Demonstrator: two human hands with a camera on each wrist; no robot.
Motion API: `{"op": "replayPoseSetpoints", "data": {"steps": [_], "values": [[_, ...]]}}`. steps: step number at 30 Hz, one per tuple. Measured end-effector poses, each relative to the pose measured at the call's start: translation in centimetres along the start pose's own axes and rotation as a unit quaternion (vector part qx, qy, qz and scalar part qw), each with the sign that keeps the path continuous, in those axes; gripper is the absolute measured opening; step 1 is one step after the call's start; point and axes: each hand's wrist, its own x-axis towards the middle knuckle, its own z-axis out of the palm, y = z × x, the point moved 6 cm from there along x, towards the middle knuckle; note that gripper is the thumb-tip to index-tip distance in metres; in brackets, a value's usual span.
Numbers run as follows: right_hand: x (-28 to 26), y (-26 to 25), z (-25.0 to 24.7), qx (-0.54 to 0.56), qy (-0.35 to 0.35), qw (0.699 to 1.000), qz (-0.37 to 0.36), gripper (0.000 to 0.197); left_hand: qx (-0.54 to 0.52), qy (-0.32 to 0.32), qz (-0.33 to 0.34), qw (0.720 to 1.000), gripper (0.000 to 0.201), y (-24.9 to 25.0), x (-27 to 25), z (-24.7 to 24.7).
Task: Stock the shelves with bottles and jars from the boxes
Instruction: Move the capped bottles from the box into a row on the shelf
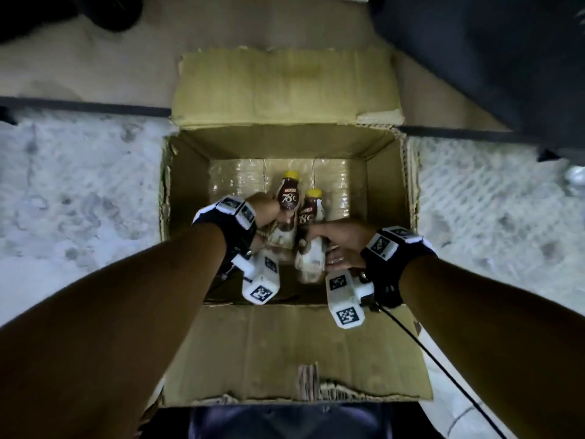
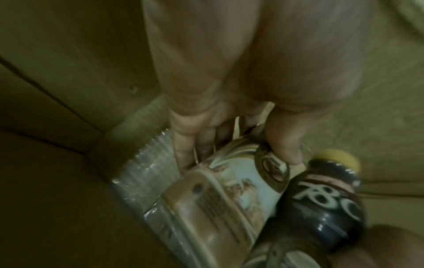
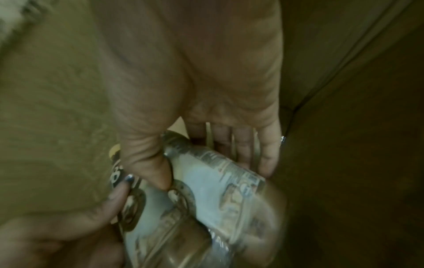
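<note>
An open cardboard box (image 1: 389, 185) stands on the floor. In it are two bottles with yellow caps and brown-and-white labels. My left hand (image 1: 269, 213) grips the left bottle (image 1: 286, 201) around its body. My right hand (image 1: 319, 239) grips the right bottle (image 1: 311, 213) lower down. In the left wrist view, thumb and fingers of my left hand (image 2: 236, 156) curl round the left bottle (image 2: 229, 183), with the right bottle (image 2: 325, 201) touching it. In the right wrist view, my right hand (image 3: 213, 174) wraps the right bottle (image 3: 213, 183).
Crinkled clear plastic wrap (image 1: 240, 175) covers the box bottom at the back. The box flaps lie open toward me (image 1: 285, 343) and away (image 1: 285, 90). A large dark object (image 1: 490, 58) sits at the upper right. Speckled pale floor (image 1: 79, 185) surrounds the box.
</note>
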Motion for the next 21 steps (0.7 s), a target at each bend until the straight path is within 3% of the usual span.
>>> {"op": "replayPoseSetpoints", "data": {"steps": [3, 5, 7, 9, 14, 17, 21], "values": [[-5.6, -0.7, 0.4, 0.037, 0.002, 0.998, -0.044, 0.013, -0.082, -0.027, -0.011, 0.996, 0.027, 0.7, -5.7, -0.8], [-9.6, -1.4, 0.7, 0.041, 0.001, 0.996, -0.075, 0.013, -0.104, -0.040, -0.006, 0.994, 0.033, 1.7, -9.8, -1.1], [-14.0, -2.2, 0.9, 0.045, 0.004, 0.994, -0.104, 0.025, -0.111, -0.060, 0.041, 0.991, 0.044, 3.4, -13.8, -1.7], [-18.5, -2.9, 0.8, 0.052, 0.001, 0.989, -0.138, 0.036, -0.129, -0.062, 0.081, 0.986, 0.040, 5.2, -17.8, -2.3], [-31.7, -4.5, -0.7, 0.046, 0.014, 0.970, -0.238, 0.034, -0.139, -0.060, 0.185, 0.971, 0.038, 11.1, -30.2, -3.5], [-40.2, -5.3, -1.9, 0.030, 0.035, 0.952, -0.302, 0.034, -0.114, -0.049, 0.260, 0.958, 0.048, 14.9, -38.6, -4.1], [-52.4, -6.4, -2.8, 0.036, 0.068, 0.919, -0.386, 0.034, -0.043, 0.006, 0.339, 0.940, 0.044, 20.4, -50.0, -5.2]]}}
